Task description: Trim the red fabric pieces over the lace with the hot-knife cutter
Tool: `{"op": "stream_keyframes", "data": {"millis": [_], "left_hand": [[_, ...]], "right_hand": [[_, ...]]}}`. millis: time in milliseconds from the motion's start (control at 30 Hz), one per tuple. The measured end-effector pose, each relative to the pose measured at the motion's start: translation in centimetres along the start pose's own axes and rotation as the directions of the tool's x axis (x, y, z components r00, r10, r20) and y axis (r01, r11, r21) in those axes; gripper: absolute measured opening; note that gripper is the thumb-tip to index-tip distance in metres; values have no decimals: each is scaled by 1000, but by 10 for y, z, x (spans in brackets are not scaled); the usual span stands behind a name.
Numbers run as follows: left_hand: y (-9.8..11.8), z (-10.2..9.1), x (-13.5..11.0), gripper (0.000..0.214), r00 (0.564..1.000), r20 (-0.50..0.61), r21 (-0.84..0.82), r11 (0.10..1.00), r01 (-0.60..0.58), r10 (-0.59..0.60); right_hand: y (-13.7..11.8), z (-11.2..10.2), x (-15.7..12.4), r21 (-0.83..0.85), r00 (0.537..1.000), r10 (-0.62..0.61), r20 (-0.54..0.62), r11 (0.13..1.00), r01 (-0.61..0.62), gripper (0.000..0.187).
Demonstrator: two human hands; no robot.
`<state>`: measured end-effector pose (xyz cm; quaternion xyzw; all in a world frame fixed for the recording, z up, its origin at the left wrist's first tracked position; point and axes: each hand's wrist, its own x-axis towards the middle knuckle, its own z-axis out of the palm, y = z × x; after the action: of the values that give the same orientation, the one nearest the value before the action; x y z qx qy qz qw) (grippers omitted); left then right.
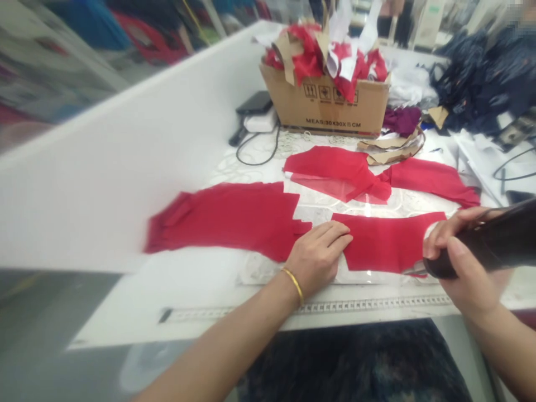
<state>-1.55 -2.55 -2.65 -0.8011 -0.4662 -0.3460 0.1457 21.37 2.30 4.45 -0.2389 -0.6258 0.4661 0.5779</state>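
Observation:
My left hand [320,251], with a gold bangle at the wrist, lies palm down with its fingertips at the left edge of a red fabric piece [381,240]. Its fingers are stretched and nothing is visibly gripped. My right hand [471,268] wraps round a thick dark tool [502,237], blurred, whose exact kind I cannot make out. A thin metal tip [414,269] shows at the lower right of that fabric piece. Left of my left hand spreads a larger red fabric piece [230,215], touching or beside the hand.
More red pieces [335,167] lie farther back. A cardboard box [330,109] heaped with scraps stands behind them, beside a dark device with a cable [255,106]. A white partition [125,167] borders the left. A ruler tape [355,305] runs along the front edge. Dark cloth [489,84] piles back right.

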Motion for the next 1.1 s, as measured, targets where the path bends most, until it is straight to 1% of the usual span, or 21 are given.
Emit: {"op": "stream_keyframes", "data": {"millis": [200,333,400,533,600,667,833,933,1000,1100], "left_hand": [[-1,0,-4,34,999,34,-42,999,27,-25],[-2,-6,-2,32,999,45,-13,1000,-2,3],[-2,-12,-2,32,997,69,14,1000,-26,25],[-2,-24,-6,35,985,152,25,996,-82,77],[0,-27,-10,37,982,161,10,995,-101,98],[2,-27,-15,38,982,155,1,994,-111,110],[3,-22,-23,39,986,127,6,994,-108,106],[2,-19,-26,39,989,111,6,995,-95,94],[1,-18,-27,39,990,105,-1,996,-92,91],[0,-17,-27,41,991,102,-16,996,-84,85]], "right_hand": [[-3,-14,0,-47,999,-14,-35,999,12,20],[-1,-15,0,-78,999,-17,-52,997,12,17],[-2,-14,1,-46,998,-11,-61,999,8,17],[2,-8,10,50,998,-39,-56,998,41,23],[8,-1,17,73,998,-47,-43,996,50,24],[17,10,24,83,998,-49,-31,995,52,24],[42,52,47,126,999,-50,-1,991,50,23],[52,73,58,105,997,-74,6,992,73,21],[57,83,65,82,994,-111,4,990,111,20],[62,90,74,31,986,-163,-27,986,164,19]]}}
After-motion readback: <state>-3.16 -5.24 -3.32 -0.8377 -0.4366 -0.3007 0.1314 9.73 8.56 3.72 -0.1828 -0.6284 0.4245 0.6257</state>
